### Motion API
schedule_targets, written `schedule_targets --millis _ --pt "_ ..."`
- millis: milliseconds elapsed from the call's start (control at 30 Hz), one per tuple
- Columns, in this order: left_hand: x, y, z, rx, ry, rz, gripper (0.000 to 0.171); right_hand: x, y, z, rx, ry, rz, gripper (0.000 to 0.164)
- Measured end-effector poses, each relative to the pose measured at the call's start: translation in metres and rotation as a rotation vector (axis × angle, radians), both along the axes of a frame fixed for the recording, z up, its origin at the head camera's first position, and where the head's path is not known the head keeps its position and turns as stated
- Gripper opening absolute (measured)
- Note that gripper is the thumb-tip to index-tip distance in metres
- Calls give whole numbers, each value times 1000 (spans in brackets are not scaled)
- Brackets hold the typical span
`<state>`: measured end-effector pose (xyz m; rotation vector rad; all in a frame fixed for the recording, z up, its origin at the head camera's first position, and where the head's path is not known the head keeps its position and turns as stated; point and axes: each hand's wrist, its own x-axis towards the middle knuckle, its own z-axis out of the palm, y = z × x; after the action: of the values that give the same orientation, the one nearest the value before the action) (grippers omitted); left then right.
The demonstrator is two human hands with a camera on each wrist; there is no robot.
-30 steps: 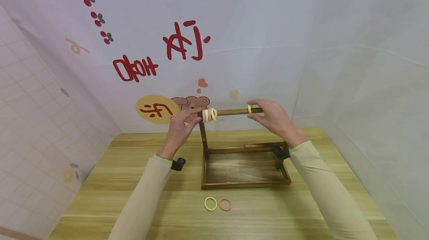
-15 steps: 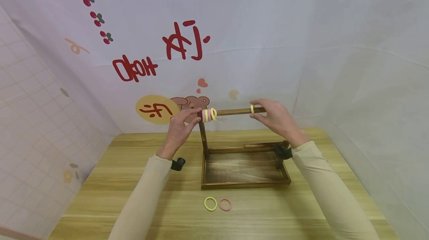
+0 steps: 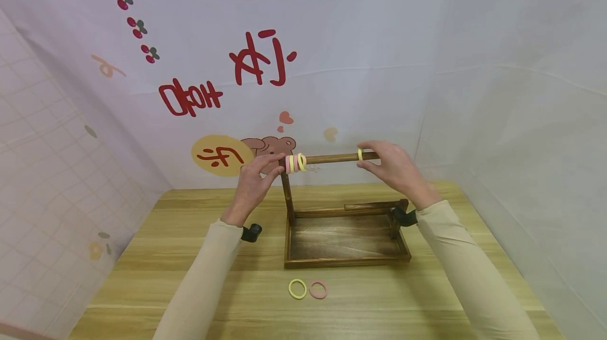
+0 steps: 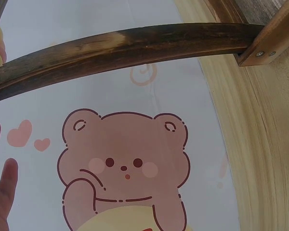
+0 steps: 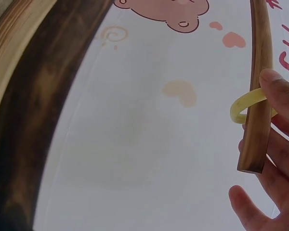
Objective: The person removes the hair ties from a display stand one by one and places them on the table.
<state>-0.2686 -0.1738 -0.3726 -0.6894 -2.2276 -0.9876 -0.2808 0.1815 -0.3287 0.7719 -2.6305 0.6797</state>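
A wooden rack has an upright post [image 3: 287, 196] and a horizontal rod [image 3: 334, 158] reaching right from its top. My left hand [image 3: 250, 186] pinches the corner where post and rod meet; in the left wrist view only its fingertips [image 4: 8, 175] show. Several pink and yellow rings [image 3: 296, 163] sit bunched on the rod beside that hand. Near the rod's free end, my right hand [image 3: 397, 168] pinches a yellow ring [image 5: 248, 102] between thumb and fingers. That ring still encircles the rod, tilted, a short way from the bare end [image 5: 252, 162].
The rack's tray-like base [image 3: 348, 263] stands on the wooden table [image 3: 199, 255]. In front of it lie a loose yellow ring [image 3: 297, 298] and a pink ring [image 3: 319, 298]. A shorter wooden arm [image 3: 374, 205] sits low at the base's back right. Behind hangs a printed cloth [image 3: 370, 66].
My right hand has slid the yellow ring a little to the right along the rod, toward its free end. The left hand and bunched rings have stayed in place.
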Motion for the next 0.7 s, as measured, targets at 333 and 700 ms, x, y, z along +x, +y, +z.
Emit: schedule_targets --millis 333,700 --pt "-1 0 0 12 -2 -10 35 0 5 -1 0 5 -10 46" --pt "-1 -1 0 -2 5 0 35 1 12 0 13 -1 -17 47"
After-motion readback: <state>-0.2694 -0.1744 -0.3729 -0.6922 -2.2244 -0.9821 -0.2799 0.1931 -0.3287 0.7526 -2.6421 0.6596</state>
